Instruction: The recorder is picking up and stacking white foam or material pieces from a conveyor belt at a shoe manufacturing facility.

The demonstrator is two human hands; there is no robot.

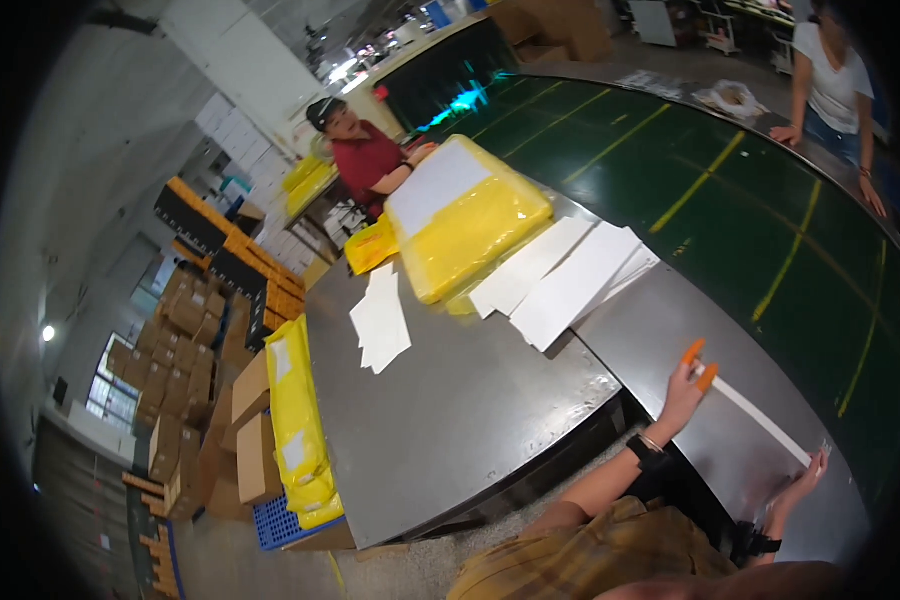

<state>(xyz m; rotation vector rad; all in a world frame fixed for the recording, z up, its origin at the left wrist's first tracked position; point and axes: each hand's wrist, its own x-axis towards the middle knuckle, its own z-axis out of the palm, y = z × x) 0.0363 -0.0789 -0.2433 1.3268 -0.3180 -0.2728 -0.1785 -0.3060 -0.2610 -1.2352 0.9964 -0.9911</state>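
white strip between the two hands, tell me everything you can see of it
The white strip looks long, narrow, nearly straight and paper-like, perhaps seen edge-on. It slants down to the right over the metal table, near the green belt. The left hand pinches its upper end; the right hand holds its lower end. Whether it touches the table is unclear.

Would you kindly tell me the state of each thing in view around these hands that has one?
White strip: held near its ends by the left hand and right hand.
Large yellow package: wrapped, lying on its broad side.
White pieces beside it: overlapping, loose.
Smaller white pile: overlapping, spread.
Green belt: moving or stopped, I cannot tell.
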